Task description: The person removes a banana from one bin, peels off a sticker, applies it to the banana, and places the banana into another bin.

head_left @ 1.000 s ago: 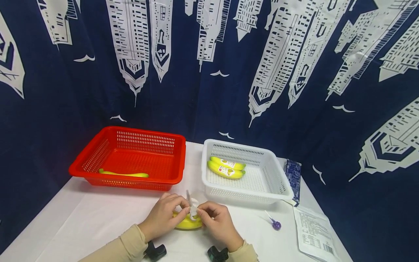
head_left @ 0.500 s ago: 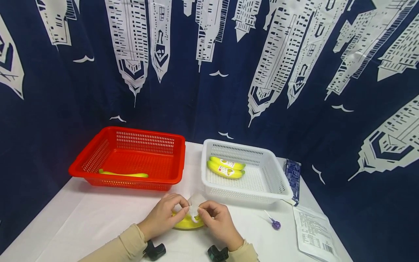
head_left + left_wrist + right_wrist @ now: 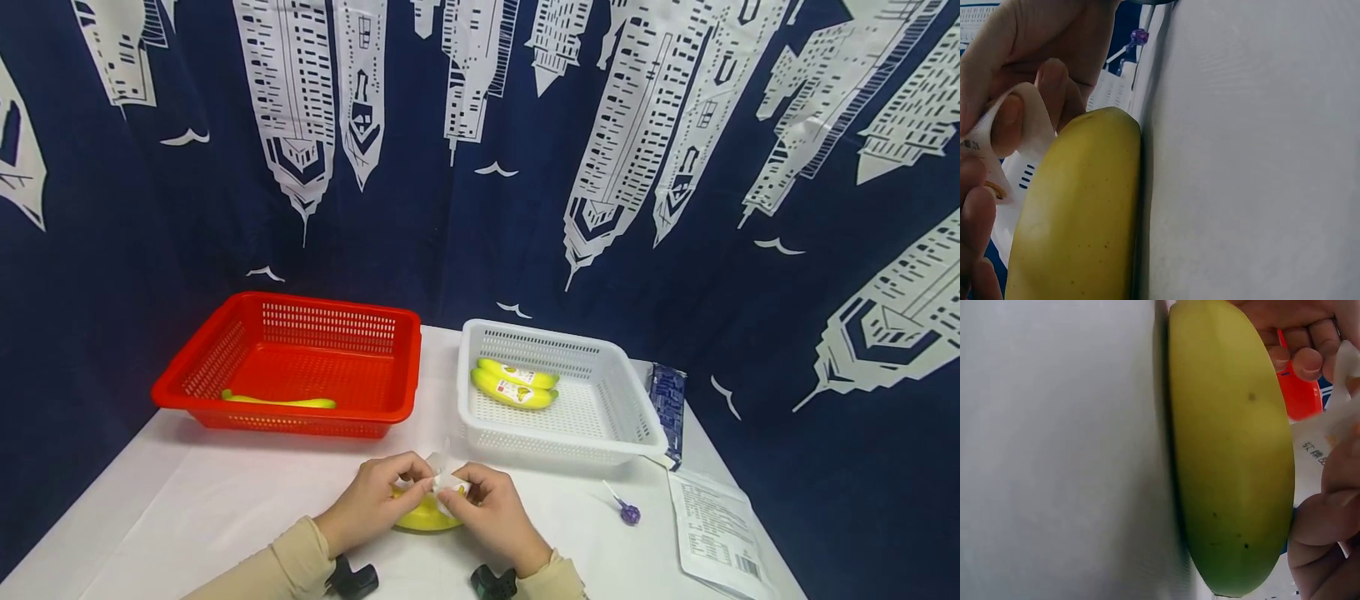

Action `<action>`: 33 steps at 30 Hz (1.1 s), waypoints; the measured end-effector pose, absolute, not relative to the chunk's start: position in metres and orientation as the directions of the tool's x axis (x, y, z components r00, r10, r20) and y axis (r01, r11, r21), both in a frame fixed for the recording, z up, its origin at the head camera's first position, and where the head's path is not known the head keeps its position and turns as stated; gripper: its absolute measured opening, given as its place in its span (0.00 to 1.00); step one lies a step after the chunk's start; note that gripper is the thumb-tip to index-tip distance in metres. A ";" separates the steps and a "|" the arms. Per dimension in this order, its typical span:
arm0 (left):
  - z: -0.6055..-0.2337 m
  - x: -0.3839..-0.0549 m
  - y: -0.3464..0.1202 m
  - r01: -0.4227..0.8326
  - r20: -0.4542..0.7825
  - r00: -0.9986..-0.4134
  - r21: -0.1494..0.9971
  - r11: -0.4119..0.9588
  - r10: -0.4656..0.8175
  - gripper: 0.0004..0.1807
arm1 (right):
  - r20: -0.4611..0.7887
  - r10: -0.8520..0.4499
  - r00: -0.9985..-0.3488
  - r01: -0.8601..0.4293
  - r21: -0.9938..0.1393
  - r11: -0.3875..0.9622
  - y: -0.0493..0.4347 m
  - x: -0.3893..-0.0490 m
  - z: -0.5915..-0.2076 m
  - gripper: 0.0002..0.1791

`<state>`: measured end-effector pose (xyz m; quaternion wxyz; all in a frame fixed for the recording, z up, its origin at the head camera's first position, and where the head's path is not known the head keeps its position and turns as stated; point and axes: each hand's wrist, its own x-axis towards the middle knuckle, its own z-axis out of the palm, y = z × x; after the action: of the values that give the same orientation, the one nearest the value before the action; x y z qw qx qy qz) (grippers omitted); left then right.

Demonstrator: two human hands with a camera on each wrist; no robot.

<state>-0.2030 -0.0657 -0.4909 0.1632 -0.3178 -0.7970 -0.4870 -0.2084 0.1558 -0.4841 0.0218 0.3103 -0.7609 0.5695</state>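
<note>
The left wrist view's bottom edge cuts off the banana (image 3: 1079, 215); in the head view, print on the white pouch (image 3: 716, 532) is too small to read.

Partly legible Chinese characters (image 3: 1314, 454) on label (image 3: 1310, 475)

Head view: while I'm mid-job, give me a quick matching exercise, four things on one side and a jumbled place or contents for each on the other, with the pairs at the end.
Things
1. Red basket
2. White basket
3. Lollipop
4. Printed white strip

Places or contents
A. Lying on the white tabletop
B. Held between the left hand and the right hand
C. One slim yellow thing shows inside, partly hidden
D. Two labelled bananas lie inside

Pairs: 1-C, 2-D, 3-A, 4-B
</note>
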 end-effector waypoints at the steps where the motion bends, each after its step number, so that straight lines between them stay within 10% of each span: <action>1: -0.491 -0.203 -0.066 0.669 0.572 -0.741 0.667 0.326 0.350 0.07 | 0.392 -0.446 -0.804 -0.506 -0.846 0.168 0.155 -0.208 -0.485 0.02; 33: -0.483 -0.202 -0.069 0.665 0.523 -0.700 0.726 0.176 0.487 0.09 | 0.466 -0.529 -0.709 -0.582 -0.810 0.067 0.159 -0.210 -0.480 0.05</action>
<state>-0.2016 -0.0688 -0.4833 0.0856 -0.3780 -0.7619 -0.5190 -0.2102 0.1595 -0.4801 0.0232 0.3806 -0.7299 0.5673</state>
